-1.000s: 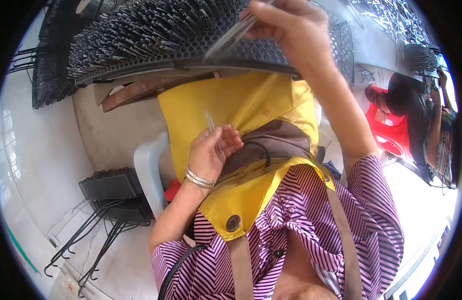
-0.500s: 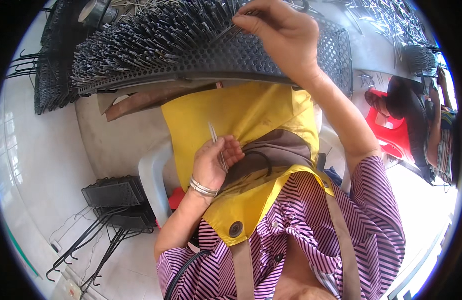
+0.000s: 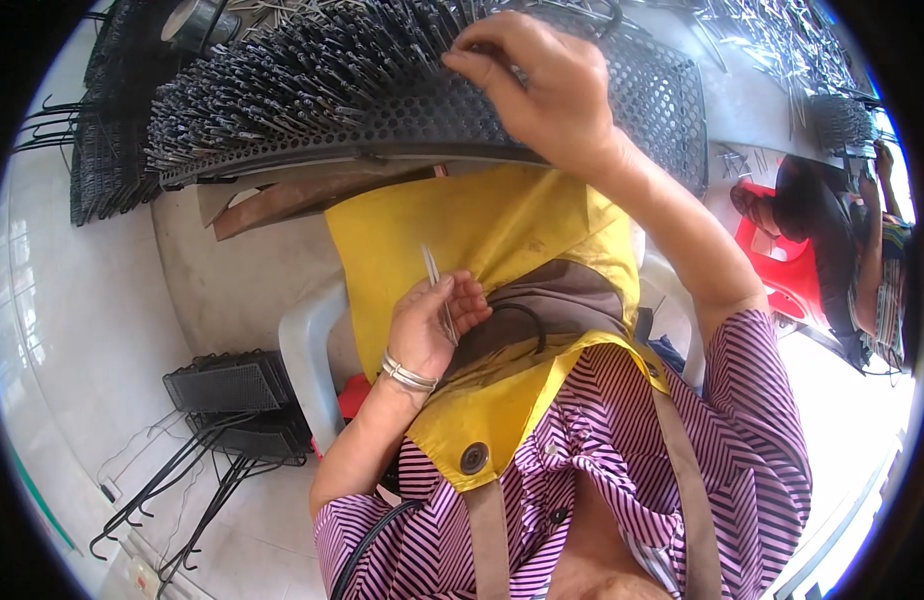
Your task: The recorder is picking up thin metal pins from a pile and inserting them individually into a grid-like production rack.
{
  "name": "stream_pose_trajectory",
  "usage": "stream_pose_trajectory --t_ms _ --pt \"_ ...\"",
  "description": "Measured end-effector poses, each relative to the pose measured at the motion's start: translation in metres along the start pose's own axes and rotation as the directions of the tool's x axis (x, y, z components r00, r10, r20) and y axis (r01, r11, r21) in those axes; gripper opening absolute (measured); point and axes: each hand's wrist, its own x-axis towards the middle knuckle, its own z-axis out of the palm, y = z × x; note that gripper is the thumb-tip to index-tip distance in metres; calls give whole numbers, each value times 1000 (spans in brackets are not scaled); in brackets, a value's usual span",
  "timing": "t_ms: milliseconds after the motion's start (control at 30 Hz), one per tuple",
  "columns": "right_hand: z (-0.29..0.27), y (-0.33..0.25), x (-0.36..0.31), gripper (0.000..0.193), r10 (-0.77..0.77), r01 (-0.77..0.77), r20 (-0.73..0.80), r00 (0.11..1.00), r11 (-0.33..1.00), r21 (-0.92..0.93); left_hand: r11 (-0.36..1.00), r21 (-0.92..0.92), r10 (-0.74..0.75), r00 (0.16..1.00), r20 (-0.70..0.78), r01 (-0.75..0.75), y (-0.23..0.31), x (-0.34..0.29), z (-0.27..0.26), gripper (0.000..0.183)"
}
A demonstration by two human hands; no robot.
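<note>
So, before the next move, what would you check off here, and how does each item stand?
1. Left hand has sticks in it: ok, it holds a few thin metal sticks.
2. Right hand is at the rack: ok, it is above the rack, beside the crowd of standing sticks.
3. Right hand holds a stick: cannot tell, its fingertips blend into the dark sticks behind.
4. Rack has free holes: ok, bare holes show on its right part.
5. Lap is covered: ok, a yellow apron lies over it.
</note>
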Motion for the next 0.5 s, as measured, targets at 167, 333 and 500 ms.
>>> stream_pose_trajectory --t_ms 167,333,500 --pt "1 -6 -3 14 -38 38 31 999 999 8 1000 18 2 999 -41 -1 2 -2 8 25" --pt "15 -5 1 11 115 -116 -51 992 993 -14 1000 31 3 998 -62 -1 2 -1 9 25" --pt "27 -1 19 14 159 -113 240 958 974 -196 998 60 -6 999 -36 8 2 0 8 23"
